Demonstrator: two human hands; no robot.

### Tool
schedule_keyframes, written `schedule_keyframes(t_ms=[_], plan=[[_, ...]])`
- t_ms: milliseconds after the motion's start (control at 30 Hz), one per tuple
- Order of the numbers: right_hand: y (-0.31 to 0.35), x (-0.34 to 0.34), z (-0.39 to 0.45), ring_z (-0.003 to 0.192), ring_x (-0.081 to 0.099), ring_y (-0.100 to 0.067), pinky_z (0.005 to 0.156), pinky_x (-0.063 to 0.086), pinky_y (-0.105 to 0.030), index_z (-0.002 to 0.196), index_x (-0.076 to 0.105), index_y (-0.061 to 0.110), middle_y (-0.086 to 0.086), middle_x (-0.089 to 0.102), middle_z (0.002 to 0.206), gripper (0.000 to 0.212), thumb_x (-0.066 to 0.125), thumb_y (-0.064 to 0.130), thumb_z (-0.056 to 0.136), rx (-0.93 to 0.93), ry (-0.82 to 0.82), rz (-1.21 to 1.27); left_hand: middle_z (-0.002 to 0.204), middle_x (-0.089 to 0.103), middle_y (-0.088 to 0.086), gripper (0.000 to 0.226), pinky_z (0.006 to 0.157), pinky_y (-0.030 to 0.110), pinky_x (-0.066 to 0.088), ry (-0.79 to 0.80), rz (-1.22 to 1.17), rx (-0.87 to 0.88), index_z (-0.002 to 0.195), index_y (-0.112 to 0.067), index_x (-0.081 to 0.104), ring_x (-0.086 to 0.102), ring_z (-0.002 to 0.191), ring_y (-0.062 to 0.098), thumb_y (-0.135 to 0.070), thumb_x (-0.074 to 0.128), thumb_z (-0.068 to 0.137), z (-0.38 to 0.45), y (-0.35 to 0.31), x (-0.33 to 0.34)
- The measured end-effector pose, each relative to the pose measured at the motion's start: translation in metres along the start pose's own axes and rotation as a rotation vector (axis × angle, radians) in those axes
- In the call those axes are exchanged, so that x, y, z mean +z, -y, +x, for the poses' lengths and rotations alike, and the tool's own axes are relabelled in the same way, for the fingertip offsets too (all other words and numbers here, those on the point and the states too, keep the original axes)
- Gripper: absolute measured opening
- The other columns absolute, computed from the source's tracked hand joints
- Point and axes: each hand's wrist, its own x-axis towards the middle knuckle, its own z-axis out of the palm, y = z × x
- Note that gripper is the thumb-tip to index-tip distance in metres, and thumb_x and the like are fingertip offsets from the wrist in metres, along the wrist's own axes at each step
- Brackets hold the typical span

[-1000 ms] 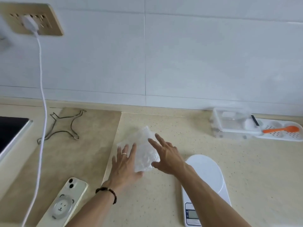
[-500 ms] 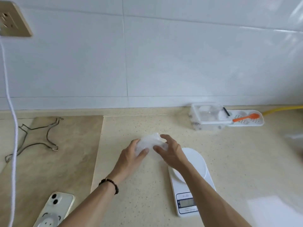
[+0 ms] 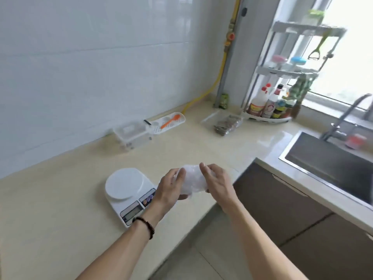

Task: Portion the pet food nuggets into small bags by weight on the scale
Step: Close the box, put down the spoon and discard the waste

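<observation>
A crumpled wad of small clear plastic bags (image 3: 192, 179) is held in the air between both hands, just right of the scale. My left hand (image 3: 170, 188) grips its left side, and my right hand (image 3: 217, 180) pinches its right side with thumb and fingers. The white digital scale (image 3: 126, 185) sits on the beige counter with nothing on its round platform. A clear bag of brown pet food nuggets (image 3: 227, 124) lies farther back on the counter, near the corner rack.
A clear plastic box (image 3: 131, 136) and a white perforated tray with an orange spoon (image 3: 170, 122) stand against the tiled wall. A corner rack with bottles (image 3: 270, 106) stands at the back right. The sink (image 3: 331, 168) and tap are on the right.
Both hands lifted the plastic bags off the counter and carried them right, past the scale. My view swung right, bringing the sink, rack and nugget bag into sight.
</observation>
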Motion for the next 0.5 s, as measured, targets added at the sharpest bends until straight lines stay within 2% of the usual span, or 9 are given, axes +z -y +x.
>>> schedule_keyframes(t_ms=[133, 233, 333, 433, 500], plan=[[-0.045, -0.103, -0.069, 0.078, 0.064, -0.023, 0.077, 0.057, -0.049, 0.084, 0.065, 0.022, 0.001, 0.064, 0.079, 0.041, 0.051, 0.059, 0.091, 0.100, -0.233, 0.033, 0.092, 0.070, 0.012, 0.059, 0.078, 0.050, 0.059, 0.237, 0.061, -0.002, 0.112, -0.006, 0.058, 0.070, 0.079, 0.033, -0.059, 0.044, 0.089, -0.044, -0.009, 0.106], [-0.079, -0.172, -0.124, 0.084, 0.064, -0.022, 0.080, 0.056, -0.047, 0.084, 0.064, 0.023, 0.004, 0.064, 0.082, 0.037, 0.050, 0.057, 0.091, 0.189, -0.406, 0.064, 0.083, 0.072, 0.012, 0.061, 0.079, 0.053, 0.056, 0.416, 0.114, -0.012, 0.110, -0.005, 0.059, 0.069, 0.073, 0.029, -0.060, 0.043, 0.089, -0.080, -0.011, 0.183], [-0.110, -0.230, -0.180, 0.087, 0.062, -0.019, 0.075, 0.050, -0.033, 0.089, 0.064, 0.020, 0.006, 0.064, 0.085, 0.035, 0.050, 0.052, 0.094, 0.278, -0.567, 0.087, 0.083, 0.070, 0.007, 0.055, 0.079, 0.055, 0.057, 0.549, 0.137, -0.057, 0.108, -0.004, 0.059, 0.071, 0.079, 0.031, -0.055, 0.046, 0.093, -0.115, -0.003, 0.259], [-0.145, -0.276, -0.246, 0.081, 0.061, -0.014, 0.064, 0.042, -0.025, 0.081, 0.061, 0.024, 0.006, 0.064, 0.086, 0.029, 0.053, 0.048, 0.094, 0.380, -0.754, 0.130, 0.090, 0.066, 0.003, 0.048, 0.077, 0.043, 0.060, 0.734, 0.154, -0.157, 0.109, -0.002, 0.058, 0.072, 0.076, 0.021, -0.048, 0.047, 0.097, -0.156, 0.019, 0.330], [-0.172, -0.300, -0.294, 0.078, 0.060, -0.013, 0.061, 0.041, -0.023, 0.078, 0.061, 0.024, 0.006, 0.065, 0.083, 0.028, 0.054, 0.046, 0.094, 0.461, -0.880, 0.141, 0.095, 0.064, 0.002, 0.047, 0.071, 0.033, 0.061, 0.877, 0.194, -0.205, 0.110, -0.003, 0.058, 0.072, 0.080, 0.021, -0.047, 0.047, 0.098, -0.192, 0.036, 0.373]])
